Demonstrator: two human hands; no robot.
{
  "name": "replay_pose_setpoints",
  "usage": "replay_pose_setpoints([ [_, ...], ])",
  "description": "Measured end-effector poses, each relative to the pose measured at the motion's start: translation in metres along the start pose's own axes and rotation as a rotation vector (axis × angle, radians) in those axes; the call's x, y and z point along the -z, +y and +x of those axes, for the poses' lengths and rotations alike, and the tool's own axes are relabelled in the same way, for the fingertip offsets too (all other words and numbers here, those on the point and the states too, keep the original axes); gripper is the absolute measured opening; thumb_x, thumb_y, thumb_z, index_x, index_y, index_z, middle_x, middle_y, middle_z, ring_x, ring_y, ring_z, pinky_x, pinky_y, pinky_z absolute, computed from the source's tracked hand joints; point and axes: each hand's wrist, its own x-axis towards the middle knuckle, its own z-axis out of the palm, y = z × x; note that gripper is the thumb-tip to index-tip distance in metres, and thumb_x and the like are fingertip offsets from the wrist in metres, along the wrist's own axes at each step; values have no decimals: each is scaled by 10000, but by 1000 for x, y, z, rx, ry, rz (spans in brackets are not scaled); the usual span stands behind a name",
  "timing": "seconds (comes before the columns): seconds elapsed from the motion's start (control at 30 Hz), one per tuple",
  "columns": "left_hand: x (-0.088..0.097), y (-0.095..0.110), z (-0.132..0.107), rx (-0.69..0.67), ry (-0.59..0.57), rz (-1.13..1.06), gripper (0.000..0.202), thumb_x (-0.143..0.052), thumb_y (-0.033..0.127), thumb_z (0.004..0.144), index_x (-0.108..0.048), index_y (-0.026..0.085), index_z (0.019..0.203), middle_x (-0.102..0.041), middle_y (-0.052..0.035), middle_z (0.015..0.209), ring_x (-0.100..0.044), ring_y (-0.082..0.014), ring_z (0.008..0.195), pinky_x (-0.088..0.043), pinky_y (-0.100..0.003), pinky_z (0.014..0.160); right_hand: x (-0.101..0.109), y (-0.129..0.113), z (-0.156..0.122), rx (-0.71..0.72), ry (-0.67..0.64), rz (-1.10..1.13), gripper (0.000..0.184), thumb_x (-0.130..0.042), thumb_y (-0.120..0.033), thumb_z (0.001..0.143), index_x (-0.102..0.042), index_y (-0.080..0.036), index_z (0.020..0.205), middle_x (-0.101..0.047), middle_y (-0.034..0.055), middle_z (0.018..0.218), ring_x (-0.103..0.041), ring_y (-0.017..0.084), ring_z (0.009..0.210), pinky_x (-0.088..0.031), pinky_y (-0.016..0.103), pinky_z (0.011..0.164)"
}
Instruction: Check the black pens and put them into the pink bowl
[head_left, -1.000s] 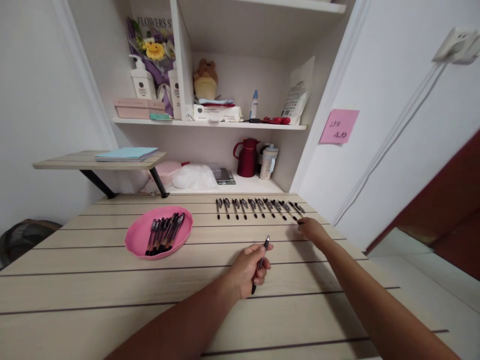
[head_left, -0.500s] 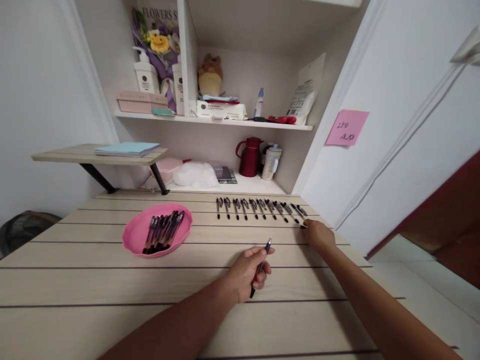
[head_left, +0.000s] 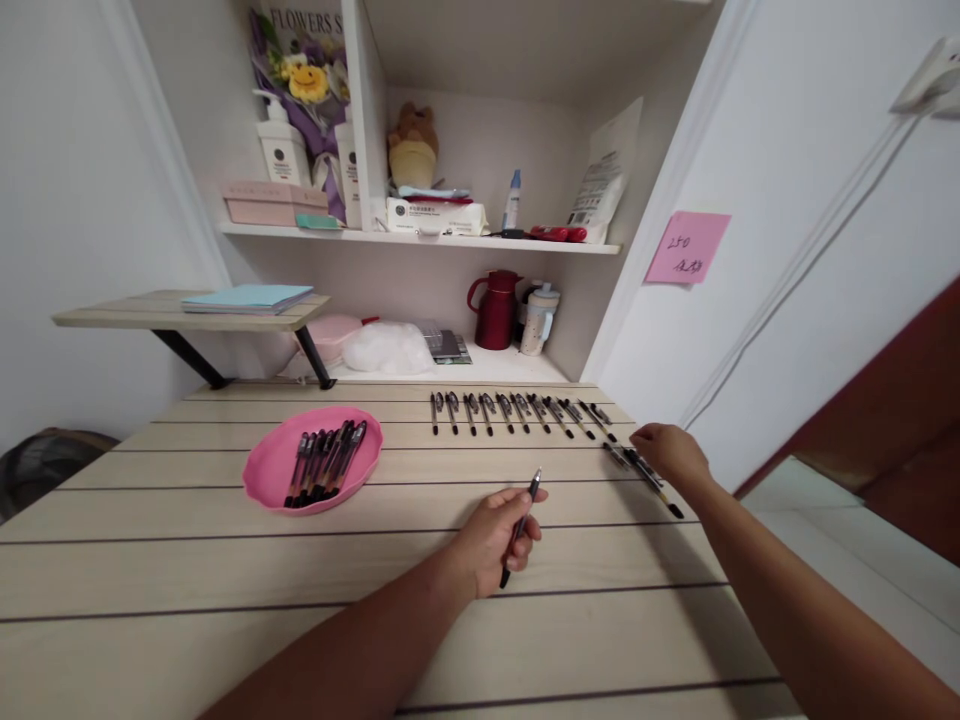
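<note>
Since the frame half a second before, the right hand (head_left: 670,452) had drawn back from the right end of the row of pens (head_left: 517,412) toward the table's right edge. It had brought a second pen (head_left: 664,494) out of line with it. The left hand (head_left: 491,538) had stayed where it was.

The pale slatted table (head_left: 225,580) filled the lower half of the view. Behind it stood white wall shelving (head_left: 420,240), which carried bottles, a box and a soft toy above, and a red jug (head_left: 495,315) in the lower bay. A small bracket shelf (head_left: 150,318) stuck out at the left with blue books on it. A pink note (head_left: 686,248) was stuck to the wall at the right.

A pink tray (head_left: 259,462) lay on the left part of the table and held a bundle of dark pens (head_left: 322,465) side by side. The row lay along the far side of the table, its pens parallel and slightly apart.

The right hand rested palm down near the row's right end, fingers curled over the upper part of the second pen. That pen slanted toward the near right, and both its ends showed past the fingers. Whether the pen was pinched or only pressed to the wood could not be told.

The left hand sat mid-table, closed in a loose fist around a black pen (head_left: 531,490), which pointed up and away between thumb and fingers.
</note>
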Motion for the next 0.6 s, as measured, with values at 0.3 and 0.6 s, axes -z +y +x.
replay_pose_setpoints([
  [0.3, 1, 0, -1, 2, 5, 0, 423, -596, 410, 715, -537, 161, 1052, -479, 33, 584, -298, -22, 373, -125, -172, 378, -22, -18, -14, -50, -122, -143, 311, -485, -365, 760, -652, -139, 891, -642, 182, 971, -596, 307, 915, -458, 370, 667],
  [0.6, 0, 0, -1, 5, 3, 6, 408, -580, 408, 730, -534, 159, 1049, -484, 30, 583, -297, -22, 370, -126, -171, 374, -18, -19, -16, -47, -137, -157, 359, -467, -411, 752, -650, -131, 882, -640, 184, 973, -599, 313, 904, -466, 382, 662],
])
